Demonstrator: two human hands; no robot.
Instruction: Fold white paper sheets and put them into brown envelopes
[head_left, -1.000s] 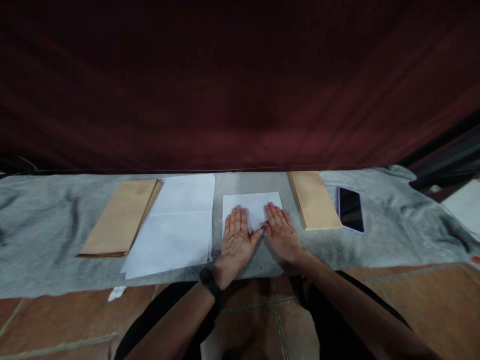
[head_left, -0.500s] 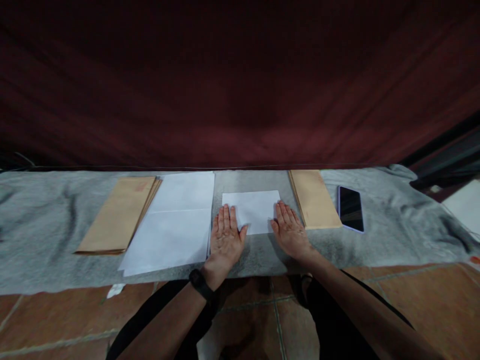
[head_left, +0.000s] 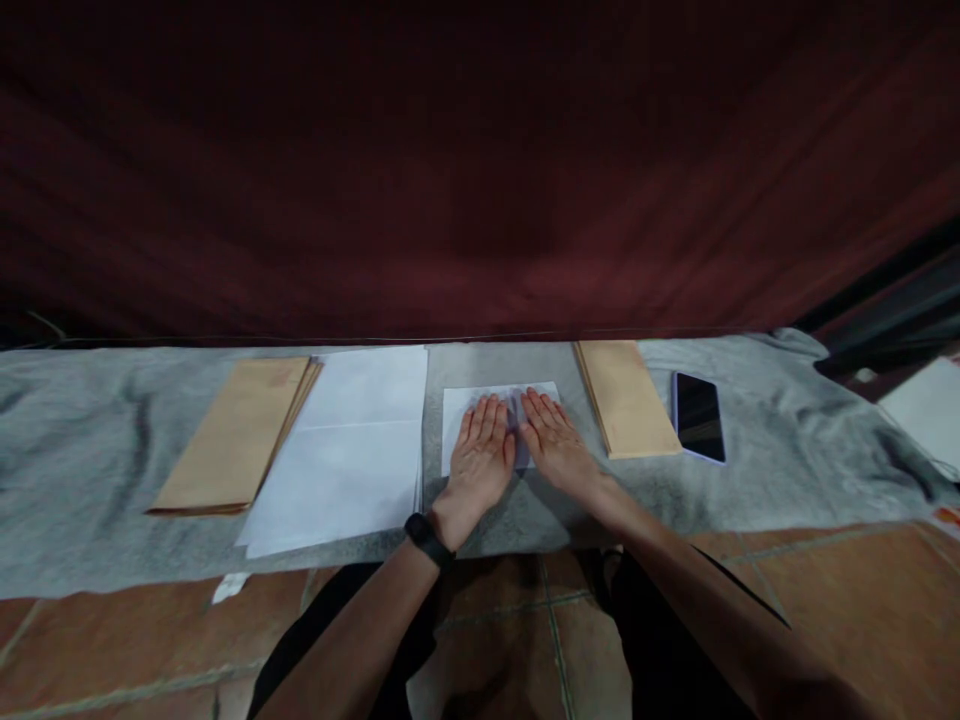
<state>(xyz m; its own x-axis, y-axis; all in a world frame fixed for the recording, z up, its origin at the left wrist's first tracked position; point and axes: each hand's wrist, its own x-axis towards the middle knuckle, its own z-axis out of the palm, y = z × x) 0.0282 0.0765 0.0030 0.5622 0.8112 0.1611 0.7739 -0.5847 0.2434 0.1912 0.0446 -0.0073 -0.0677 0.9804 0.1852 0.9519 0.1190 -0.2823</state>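
Single head-worn view, facing forward and down, close: bare left hand [head_left: 482, 452] and bare right hand [head_left: 553, 440] near centre, dark-red fabric drape [head_left: 480, 150] at 12 o'clock, square orange-brown floor tiles [head_left: 847, 590] 4 to 8.

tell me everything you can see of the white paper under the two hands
The white paper is a plain, roughly rectangular piece with no marks visible on its uncovered parts. It lies flat on the grey cloth, long side running left to right, between the larger white sheets and the brown paper stack at right, apart from both. The left hand and right hand rest flat on it, hiding much of it; whether it is folded cannot be told.
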